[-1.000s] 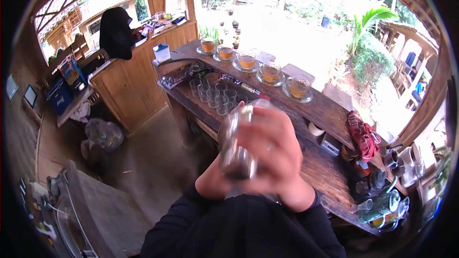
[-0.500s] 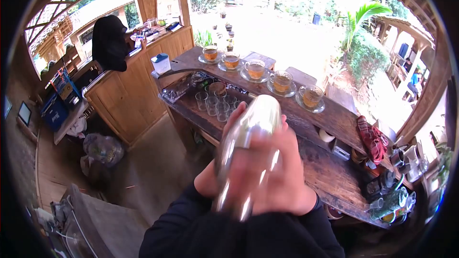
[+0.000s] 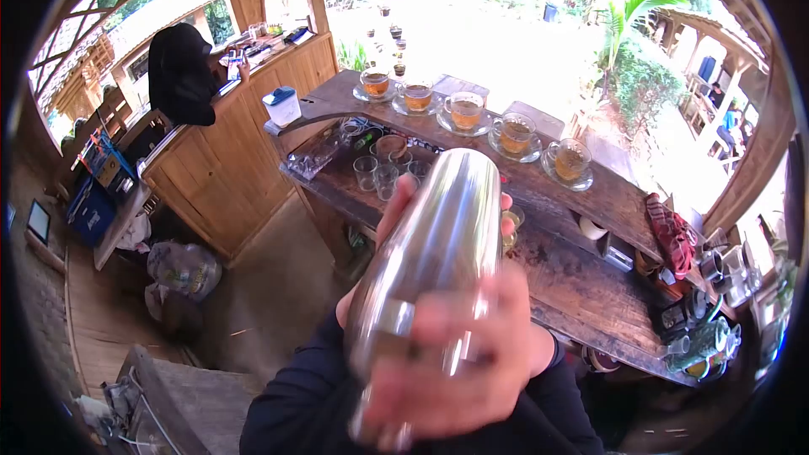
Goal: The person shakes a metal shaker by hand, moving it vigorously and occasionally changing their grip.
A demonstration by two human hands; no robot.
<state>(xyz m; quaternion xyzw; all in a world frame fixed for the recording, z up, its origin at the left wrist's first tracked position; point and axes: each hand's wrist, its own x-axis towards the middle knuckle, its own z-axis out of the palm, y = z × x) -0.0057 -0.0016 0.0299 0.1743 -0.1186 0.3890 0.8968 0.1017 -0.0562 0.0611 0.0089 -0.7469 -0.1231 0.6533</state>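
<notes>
A shiny metal cocktail shaker (image 3: 434,240) is tilted in front of my chest, its narrower end pointing away toward the counter. My right hand (image 3: 472,354) wraps round its near, lower part; the fingers are smeared by motion. On the far left side my left hand (image 3: 393,212) grips the shaker, mostly hidden behind it. Beyond it, several glass cups of amber drink stand on saucers along the raised wooden ledge, among them a cup (image 3: 514,133) and another cup (image 3: 570,160). Several clear drinking glasses (image 3: 366,173) stand on the lower counter, partly behind the shaker.
A white tub with a blue lid (image 3: 282,107) sits at the ledge's left end. A red cloth (image 3: 670,236) hangs at its right, near jars and a green glass pitcher (image 3: 701,344). A person in black (image 3: 181,76) holds a phone behind the left counter (image 3: 227,173).
The shaker has come closer and looks larger, still in both hands. The view has shifted slightly, and a small glass with yellowish contents now shows to the right of the shaker.
</notes>
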